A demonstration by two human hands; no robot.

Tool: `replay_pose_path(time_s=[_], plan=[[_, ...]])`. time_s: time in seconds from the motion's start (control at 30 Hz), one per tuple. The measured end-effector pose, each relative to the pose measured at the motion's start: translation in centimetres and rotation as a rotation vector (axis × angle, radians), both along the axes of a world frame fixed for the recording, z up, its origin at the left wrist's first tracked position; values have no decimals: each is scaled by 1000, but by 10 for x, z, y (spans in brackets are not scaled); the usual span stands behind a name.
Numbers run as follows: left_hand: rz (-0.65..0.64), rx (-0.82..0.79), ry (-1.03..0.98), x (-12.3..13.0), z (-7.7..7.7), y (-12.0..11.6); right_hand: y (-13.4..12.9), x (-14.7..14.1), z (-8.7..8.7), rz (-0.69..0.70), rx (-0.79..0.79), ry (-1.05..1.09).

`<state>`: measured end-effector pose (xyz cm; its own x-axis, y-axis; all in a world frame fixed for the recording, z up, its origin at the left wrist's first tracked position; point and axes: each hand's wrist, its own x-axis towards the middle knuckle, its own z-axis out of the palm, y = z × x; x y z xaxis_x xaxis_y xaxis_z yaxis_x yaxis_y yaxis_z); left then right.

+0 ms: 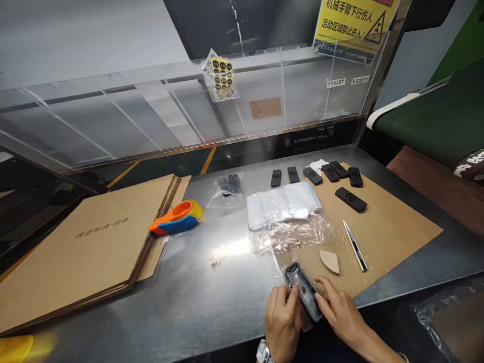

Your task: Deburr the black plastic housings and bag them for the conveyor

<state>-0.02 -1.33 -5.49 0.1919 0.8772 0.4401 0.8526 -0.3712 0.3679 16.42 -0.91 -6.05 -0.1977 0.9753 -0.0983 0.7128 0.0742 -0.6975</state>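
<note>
At the table's front edge, a black oblong plastic case (303, 291) is tilted, its hollow side towards me. My left hand (282, 317), with a watch at the wrist, pinches the case's left side. From the right, my right hand (342, 313) grips the opposite edge with thumb and fingers. Clear film shows around the case; I cannot tell whether it is wholly bagged. Just beyond lie a beige wedge-shaped piece (330, 262) and a craft knife (354, 245). A stack of clear plastic bags (284, 205) lies farther off.
Several black cases (351, 199) lie along the back right, some on a cardboard sheet (397, 222). A bagged black part (231, 185), coloured plastic scoops (177, 217) and stacked cardboard (86, 242) are leftward. A transparent panel (302, 91) rises behind; a green conveyor (434, 111) is at right.
</note>
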Motion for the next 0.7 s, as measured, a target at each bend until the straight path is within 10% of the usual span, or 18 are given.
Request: replay_pose_path(time_s=[0.2,0.5,0.7], plan=[[-225,200,84,16,19,1,5,-6,8,17,83,-112],[-331,-14,6,16,88,32,15,48,97,93,-182,381],[-493,-63,-423,78,115,40,-7,72,78,-542,-287,1178]])
